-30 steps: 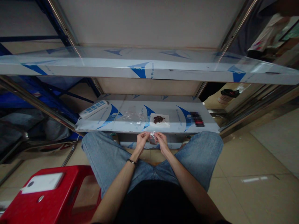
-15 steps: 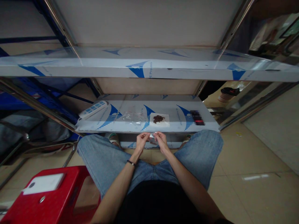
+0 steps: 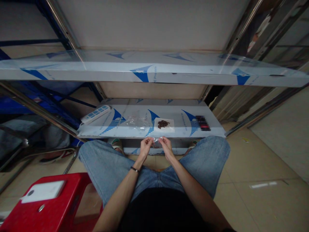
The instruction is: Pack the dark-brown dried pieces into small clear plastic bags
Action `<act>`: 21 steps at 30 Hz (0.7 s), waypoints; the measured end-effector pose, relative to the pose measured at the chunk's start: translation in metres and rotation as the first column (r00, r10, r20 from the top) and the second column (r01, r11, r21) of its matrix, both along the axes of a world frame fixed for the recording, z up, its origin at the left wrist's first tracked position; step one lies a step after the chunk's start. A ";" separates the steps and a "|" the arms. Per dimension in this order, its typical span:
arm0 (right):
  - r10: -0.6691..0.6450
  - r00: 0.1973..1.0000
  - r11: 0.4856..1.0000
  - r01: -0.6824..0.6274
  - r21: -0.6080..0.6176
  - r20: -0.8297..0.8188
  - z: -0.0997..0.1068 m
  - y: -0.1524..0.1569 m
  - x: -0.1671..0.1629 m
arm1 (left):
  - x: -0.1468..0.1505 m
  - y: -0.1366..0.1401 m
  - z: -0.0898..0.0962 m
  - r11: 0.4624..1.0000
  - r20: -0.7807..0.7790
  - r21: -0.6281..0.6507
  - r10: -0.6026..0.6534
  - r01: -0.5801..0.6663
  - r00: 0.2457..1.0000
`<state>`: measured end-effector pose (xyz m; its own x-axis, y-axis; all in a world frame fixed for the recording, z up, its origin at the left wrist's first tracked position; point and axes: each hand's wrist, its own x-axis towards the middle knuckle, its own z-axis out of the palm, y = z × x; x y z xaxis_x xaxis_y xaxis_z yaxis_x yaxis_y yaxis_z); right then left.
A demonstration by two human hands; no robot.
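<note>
Between my knees, just off the shelf's front edge, a small clear plastic bag (image 3: 157,143) is stretched between my two hands. My left hand (image 3: 146,147) pinches its left side, and my right hand (image 3: 166,147) pinches the right side near the top. Whatever the bag may contain is too small to tell. Beyond my hands a white paper square (image 3: 171,128) lies on the shelf, bearing a heap of small dark brown pieces (image 3: 163,123). Left of it rest several crumpled clear plastic bags (image 3: 137,122).
The film-covered lower shelf (image 3: 127,106) holds a white power strip (image 3: 96,114) at left and a pixelated dark red item (image 3: 203,123) at right. An upper shelf (image 3: 101,74) crosses ahead. At my left, a red stool (image 3: 55,206) carries a white phone (image 3: 43,191).
Both hands keep hold of the bag in nearly the same place; its top looks slightly more spread. In the right background, a door-like panel now covers the opening where a basket showed.
</note>
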<state>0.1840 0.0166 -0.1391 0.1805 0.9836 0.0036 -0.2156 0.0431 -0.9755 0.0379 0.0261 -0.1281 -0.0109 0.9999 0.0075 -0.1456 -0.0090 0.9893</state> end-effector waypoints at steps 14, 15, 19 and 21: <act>0.114 0.993 0.993 -0.114 0.001 -0.032 0.002 -0.003 -0.011 | 0.007 -0.007 0.013 0.997 -0.038 0.043 -0.067 0.068 0.997; 0.128 0.991 0.992 -0.128 0.005 -0.035 0.003 -0.003 -0.011 | 0.007 -0.007 0.014 0.996 -0.030 0.041 -0.079 0.080 0.996; 0.180 0.983 0.984 -0.180 -0.007 -0.045 0.004 -0.004 -0.010 | 0.009 -0.006 0.016 0.992 -0.016 0.042 -0.117 0.118 0.993; 0.175 0.983 0.984 -0.176 -0.021 -0.055 0.005 -0.005 -0.010 | 0.010 -0.007 0.016 0.992 -0.009 0.025 -0.125 0.125 0.992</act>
